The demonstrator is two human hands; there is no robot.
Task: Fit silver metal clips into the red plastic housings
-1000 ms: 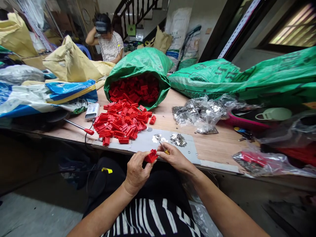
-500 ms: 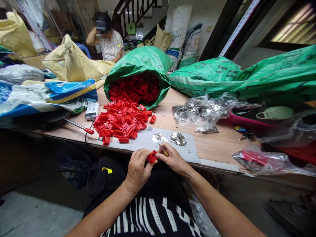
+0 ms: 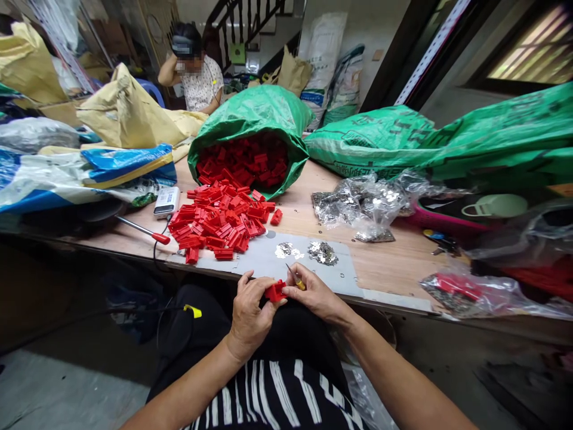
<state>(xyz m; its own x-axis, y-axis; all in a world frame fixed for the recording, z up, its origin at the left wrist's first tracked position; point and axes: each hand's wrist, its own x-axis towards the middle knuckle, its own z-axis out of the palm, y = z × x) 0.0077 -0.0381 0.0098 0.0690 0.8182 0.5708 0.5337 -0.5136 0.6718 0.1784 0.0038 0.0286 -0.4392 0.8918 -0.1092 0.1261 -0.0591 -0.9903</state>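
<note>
Between the thumb and fingers of my left hand (image 3: 251, 307) is a small red plastic part (image 3: 276, 291), held just off the table's front edge. My right hand (image 3: 313, 294) grips a small screwdriver-like tool (image 3: 299, 282) with a yellow handle and a thin metal shaft pointing up and left. The right thumb and fingertips touch the red part's right side. Whether they also pinch a small metal piece cannot be made out. Just beyond my hands, two little piles of metal pieces, one bright (image 3: 286, 250) and one darker (image 3: 323, 253), lie on a grey sheet (image 3: 255, 258).
A heap of red parts (image 3: 215, 224) spills from an open green sack (image 3: 259, 107). Clear bags of metal pieces (image 3: 362, 203) lie right of it. A white device (image 3: 166, 202) and a red-tipped lever (image 3: 147, 231) are at left. Another person (image 3: 199, 77) sits across the table.
My left fingers have lifted and spread slightly around the red part. Both hands and the red part sit a touch lower in view. The tool stays in my right hand.
</note>
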